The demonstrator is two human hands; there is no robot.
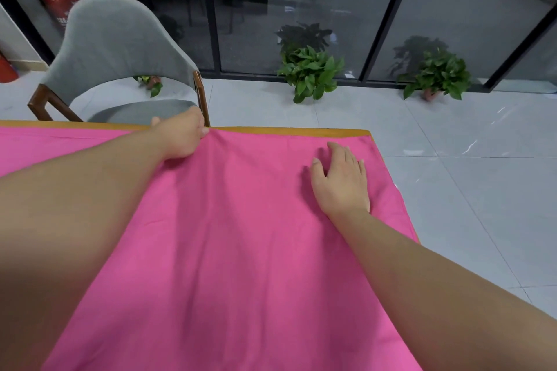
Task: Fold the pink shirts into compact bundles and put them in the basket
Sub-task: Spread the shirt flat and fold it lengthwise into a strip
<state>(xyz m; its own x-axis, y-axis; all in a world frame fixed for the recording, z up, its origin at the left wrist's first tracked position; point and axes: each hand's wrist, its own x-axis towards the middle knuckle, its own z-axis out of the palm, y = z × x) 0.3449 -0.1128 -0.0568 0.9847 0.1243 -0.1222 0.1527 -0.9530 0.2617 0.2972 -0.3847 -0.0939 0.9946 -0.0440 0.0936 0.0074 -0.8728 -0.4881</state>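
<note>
Looks like an office or commercial space I'm in: dark-framed glass partition (301,9), grey tiled floor (452,190), red fire extinguisher (58,0) by the wall. Potted plants (310,74) along the glass, grey upholstered chair (114,48) at my wooden table (286,130). Behind the glass possibly desks, too dim to tell.

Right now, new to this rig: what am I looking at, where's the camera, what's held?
There is no robot here. A person works with two bare hands, and the single picture comes from a wide-angle camera worn on the head, looking forward and down.

A pink shirt lies spread over a wooden table, covering nearly all of it. The left hand pinches the cloth at the far edge. The right hand rests flat on it with straight fingers, holding nothing.

Beyond the table stand a grey chair and two potted plants by a glass wall. No basket shows in this view.
</note>
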